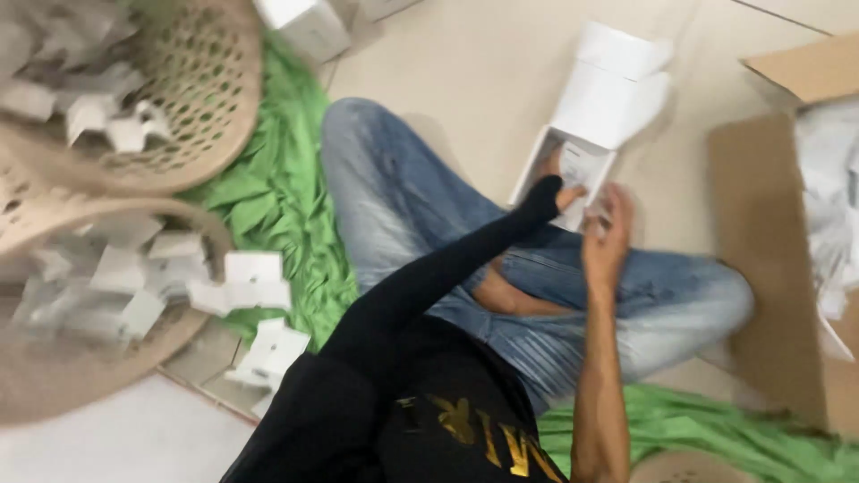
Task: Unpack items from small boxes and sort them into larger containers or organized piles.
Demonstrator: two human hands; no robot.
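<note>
I sit cross-legged on the floor in blue jeans. A small white carton [598, 107] with its flaps open rests at my knees. My left hand [557, 182], at the end of a black sleeve, grips the carton's near end with fingers at its open mouth. On the carton's lower right edge, my right hand [608, 231], bare-armed, holds it, fingers curled. A pale insert [582, 164] shows inside the opening. Motion blur hides the fingertips.
Two tan woven baskets [210, 85] [54, 385] at the left hold several small white folded cartons; more lie loose [255, 282] on a green cloth [282, 192]. A brown cardboard box [761, 259] with white contents stands at the right. Another white carton [309, 25] lies at the top.
</note>
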